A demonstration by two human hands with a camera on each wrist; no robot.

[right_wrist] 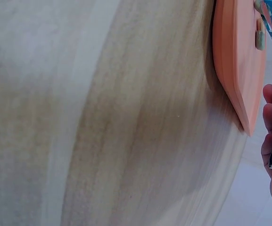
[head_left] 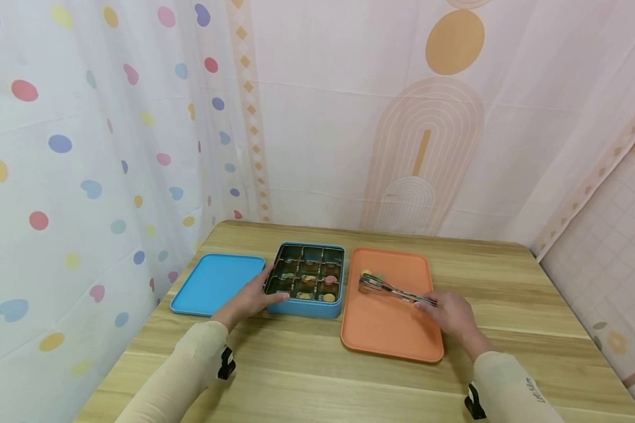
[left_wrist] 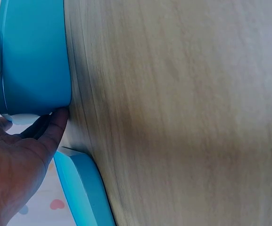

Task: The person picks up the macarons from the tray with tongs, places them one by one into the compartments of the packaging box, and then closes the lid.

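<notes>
A blue square box [head_left: 307, 308] holds a dark divided insert [head_left: 313, 254] with several small colored pieces in its nearer compartments, among them a pink one [head_left: 331, 279]. My left hand [head_left: 251, 301] grips the box's near left corner, thumb along the front rim and fingers against the side. In my right hand [head_left: 451, 316] are metal tongs [head_left: 402, 294], held by the handle end. Their head hangs over the orange tray [head_left: 391, 335], overlapping a yellow piece [head_left: 366, 272] in the head view. A green piece [right_wrist: 259, 40] lies on the tray close to the tong head.
The blue lid [head_left: 219, 282], or a shallow tray like it, lies left of the box. All of it stands on a wood-grain table [head_left: 296, 376]. Patterned curtains [head_left: 317, 147] hang behind the table and at its sides.
</notes>
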